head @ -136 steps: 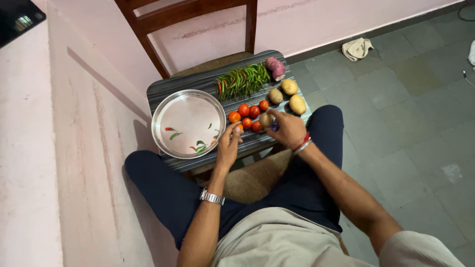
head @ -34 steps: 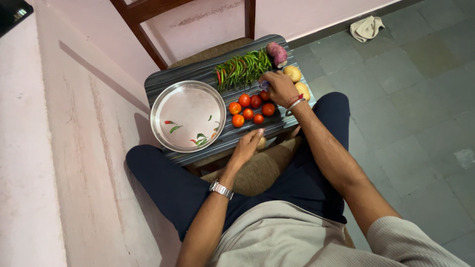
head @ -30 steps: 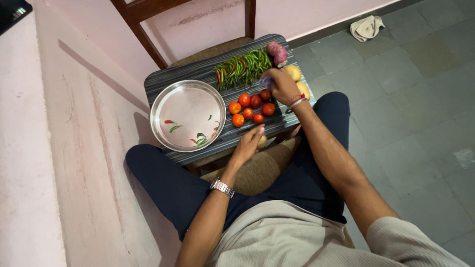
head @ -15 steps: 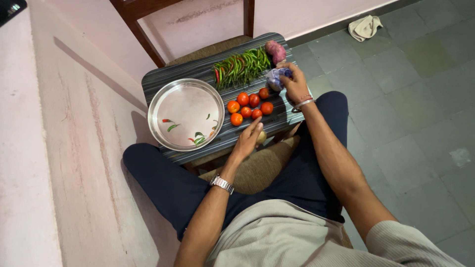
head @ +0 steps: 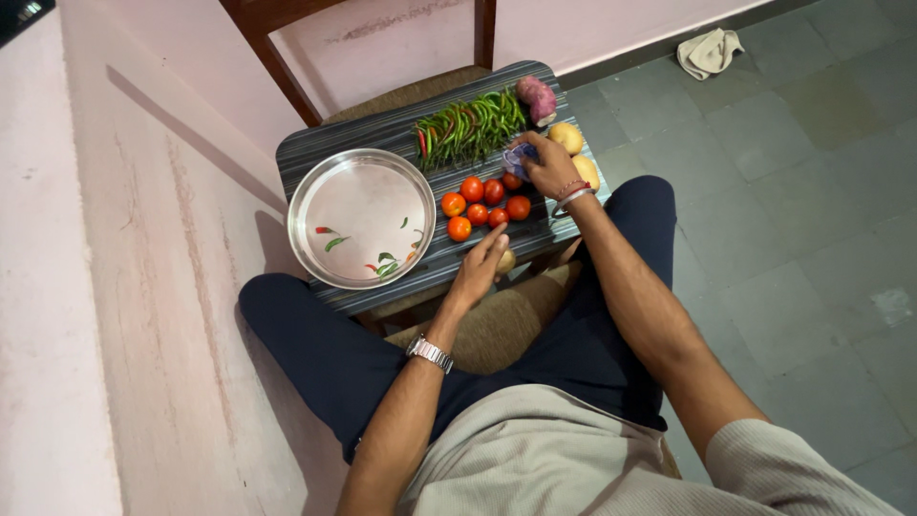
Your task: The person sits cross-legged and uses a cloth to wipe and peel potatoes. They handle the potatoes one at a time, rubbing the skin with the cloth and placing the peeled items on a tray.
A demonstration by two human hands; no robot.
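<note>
Head view, the only one here: the person sits with a striped board resting on a wooden chair in front of their knees. The right hand is out over the far right part of the board, fingers curled round a small bluish-purple thing. Only a bit of it pokes out on the left side of the fist, pointing toward the chillies, so I can't tell its long axis or what exactly it is. The left hand sits at the near edge of the board, loosely cupped around a small potato, fingers stretched up toward the tomatoes rather than clamped tight.

The pile of green chillies lies with its long axis running diagonally, tips toward the far right corner, a red one or two mixed in at the left end. Tomatoes cluster between the two hands. Two potatoes sit just beside the right hand, with a purple sweet potato at the far corner. The round steel plate on the left holds just a few chilli scraps. A cloth lies on the tiled floor.
</note>
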